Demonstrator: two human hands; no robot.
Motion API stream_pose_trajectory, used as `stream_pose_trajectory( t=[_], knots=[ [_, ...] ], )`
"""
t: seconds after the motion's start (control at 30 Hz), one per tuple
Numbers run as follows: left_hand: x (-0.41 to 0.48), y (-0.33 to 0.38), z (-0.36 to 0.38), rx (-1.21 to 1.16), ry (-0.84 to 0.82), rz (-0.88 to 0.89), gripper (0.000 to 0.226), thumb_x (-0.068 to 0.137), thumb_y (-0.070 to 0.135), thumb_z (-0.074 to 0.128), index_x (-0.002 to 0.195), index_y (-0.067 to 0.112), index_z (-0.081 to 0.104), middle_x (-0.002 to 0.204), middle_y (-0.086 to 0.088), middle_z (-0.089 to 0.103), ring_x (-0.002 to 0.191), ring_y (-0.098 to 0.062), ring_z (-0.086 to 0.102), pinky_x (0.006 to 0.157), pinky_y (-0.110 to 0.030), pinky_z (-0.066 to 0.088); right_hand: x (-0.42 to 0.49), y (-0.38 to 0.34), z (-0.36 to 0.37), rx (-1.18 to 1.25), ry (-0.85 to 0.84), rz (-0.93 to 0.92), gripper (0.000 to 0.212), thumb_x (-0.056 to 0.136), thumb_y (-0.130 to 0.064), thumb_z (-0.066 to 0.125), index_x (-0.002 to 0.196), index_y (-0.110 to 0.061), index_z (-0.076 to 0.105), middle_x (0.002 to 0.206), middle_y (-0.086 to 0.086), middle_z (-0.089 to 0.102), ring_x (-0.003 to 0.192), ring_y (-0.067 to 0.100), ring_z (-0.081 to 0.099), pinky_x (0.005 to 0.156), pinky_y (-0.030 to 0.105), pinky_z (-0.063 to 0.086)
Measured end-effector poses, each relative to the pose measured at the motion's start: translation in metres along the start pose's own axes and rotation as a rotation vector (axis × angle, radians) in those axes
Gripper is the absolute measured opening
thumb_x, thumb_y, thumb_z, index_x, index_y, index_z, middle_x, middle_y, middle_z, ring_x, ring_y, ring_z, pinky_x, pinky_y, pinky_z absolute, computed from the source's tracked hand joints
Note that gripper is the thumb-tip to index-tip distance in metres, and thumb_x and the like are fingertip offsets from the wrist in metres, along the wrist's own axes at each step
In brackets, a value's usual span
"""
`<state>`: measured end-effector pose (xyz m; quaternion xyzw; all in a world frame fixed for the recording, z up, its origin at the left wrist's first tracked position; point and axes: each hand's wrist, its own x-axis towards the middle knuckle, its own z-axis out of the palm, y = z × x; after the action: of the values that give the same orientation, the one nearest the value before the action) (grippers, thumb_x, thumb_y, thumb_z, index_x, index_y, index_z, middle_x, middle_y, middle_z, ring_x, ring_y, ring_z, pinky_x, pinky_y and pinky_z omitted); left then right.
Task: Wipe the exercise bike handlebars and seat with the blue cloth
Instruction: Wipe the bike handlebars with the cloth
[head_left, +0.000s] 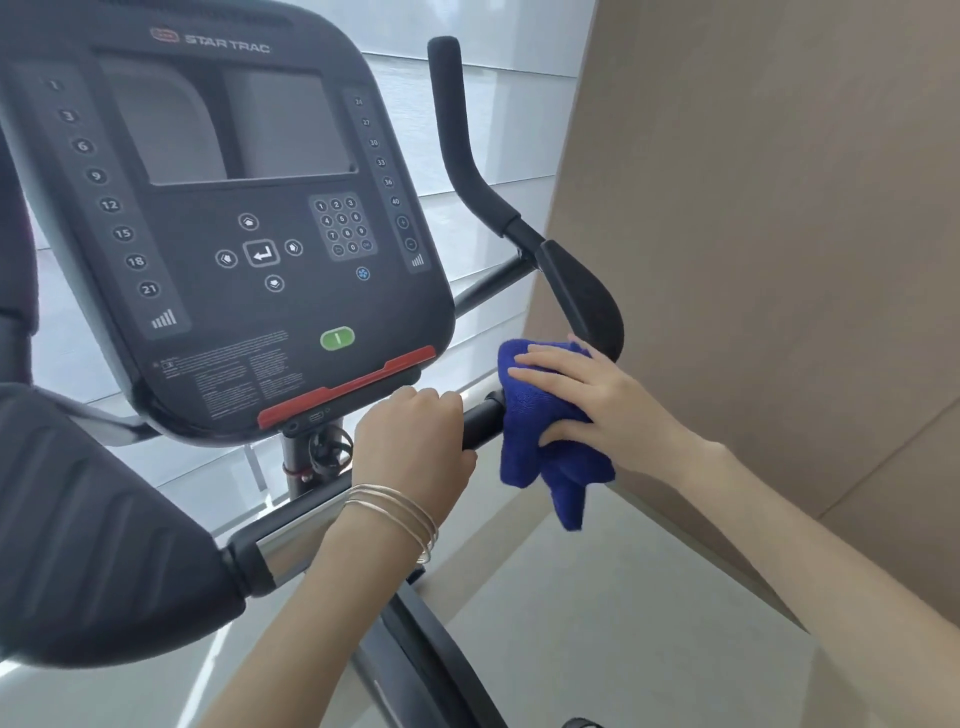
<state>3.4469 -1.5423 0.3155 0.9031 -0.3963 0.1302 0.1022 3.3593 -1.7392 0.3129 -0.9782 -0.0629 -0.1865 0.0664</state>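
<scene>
The blue cloth (540, 447) is wrapped around the right part of the black handlebar (480, 421), just below the console. My right hand (587, 400) grips the cloth, pressing it onto the bar, and a loose corner hangs down. My left hand (415, 441), with thin bangles on the wrist, is closed around the same bar just left of the cloth. The right handlebar horn (457, 150) rises upward behind, with a black elbow pad (582, 301) right above the cloth. The left elbow pad (93, 519) fills the lower left. The seat is out of view.
The dark console (234, 234) with its screen, keypad and green button stands directly ahead and close. A tan wall (779, 208) runs along the right, very near the right handlebar. Pale floor (623, 623) lies below, and window blinds (493, 104) hang behind the bike.
</scene>
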Motion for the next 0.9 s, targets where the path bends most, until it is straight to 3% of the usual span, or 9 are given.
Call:
stream_pose_trajectory(
  t=[0.07,0.13,0.27,0.43,0.57,0.67,0.8,0.9],
  knots=[
    [0.004,0.002,-0.001,0.027,-0.001,0.016,0.019,0.086,0.037,0.054,0.082,0.021,0.044,0.093,0.002,0.061,0.089,-0.019,0.053,0.058,-0.028,0.03,0.002,-0.001,0.003,-0.069,0.098,-0.038,0.039,0.084,-0.011,0.062,0.122,-0.009,0.061,0.128,0.006,0.061,0.118,0.023,0.056,0.111,0.043,0.032],
    [0.008,0.004,0.0,0.031,-0.018,0.037,0.019,0.087,0.039,0.053,0.089,0.02,0.051,0.095,0.002,0.061,0.091,-0.019,0.055,0.059,-0.028,0.033,0.005,0.01,-0.003,-0.103,0.103,-0.066,0.033,0.084,-0.009,0.059,0.117,-0.01,0.065,0.123,0.004,0.064,0.111,0.023,0.061,0.105,0.042,0.04],
    [0.011,0.004,-0.001,0.027,-0.073,0.062,0.026,0.087,0.042,0.054,0.103,0.022,0.058,0.098,0.003,0.061,0.092,-0.02,0.059,0.061,-0.028,0.039,0.004,0.041,-0.021,0.09,0.004,0.159,0.041,0.084,-0.008,0.065,0.124,-0.017,0.061,0.132,-0.001,0.057,0.119,0.026,0.053,0.11,0.038,0.03],
    [0.013,0.007,0.0,0.065,-0.075,0.038,0.025,0.087,0.041,0.054,0.102,0.021,0.059,0.096,0.003,0.061,0.087,-0.019,0.057,0.06,-0.027,0.036,-0.006,0.015,0.01,-0.036,0.028,0.075,0.077,0.07,-0.053,0.067,0.135,-0.017,0.046,0.139,0.001,0.048,0.133,0.018,0.039,0.113,0.044,0.022],
    [0.011,0.016,0.003,0.161,-0.048,0.007,0.021,0.089,0.037,0.052,0.099,0.019,0.058,0.099,0.003,0.06,0.091,-0.019,0.056,0.061,-0.028,0.03,-0.005,-0.001,0.027,-0.091,0.187,-0.057,0.058,0.074,-0.026,0.066,0.129,-0.013,0.053,0.134,0.005,0.055,0.128,0.023,0.047,0.107,0.046,0.033],
    [0.007,0.021,0.005,0.177,-0.042,-0.002,0.021,0.09,0.038,0.051,0.099,0.02,0.056,0.101,0.003,0.06,0.096,-0.018,0.055,0.062,-0.028,0.027,-0.001,0.01,0.015,-0.123,0.175,-0.132,0.056,0.068,-0.004,0.062,0.123,-0.014,0.061,0.129,0.004,0.06,0.121,0.022,0.054,0.103,0.044,0.039],
    [0.005,0.013,0.003,0.079,-0.029,-0.024,0.025,0.089,0.042,0.05,0.103,0.023,0.057,0.099,0.006,0.058,0.096,-0.015,0.053,0.062,-0.025,0.032,0.004,0.025,-0.003,-0.031,0.103,-0.003,0.057,0.068,0.006,0.062,0.121,-0.015,0.063,0.126,0.001,0.063,0.121,0.021,0.055,0.097,0.051,0.042],
    [0.005,0.012,0.003,0.041,-0.028,-0.039,0.025,0.088,0.043,0.05,0.103,0.024,0.057,0.099,0.006,0.057,0.097,-0.014,0.053,0.063,-0.025,0.034,0.008,0.016,-0.007,-0.059,0.073,-0.05,0.053,0.07,0.008,0.061,0.12,-0.011,0.063,0.125,0.002,0.064,0.122,0.023,0.055,0.095,0.051,0.045]
  ],
)
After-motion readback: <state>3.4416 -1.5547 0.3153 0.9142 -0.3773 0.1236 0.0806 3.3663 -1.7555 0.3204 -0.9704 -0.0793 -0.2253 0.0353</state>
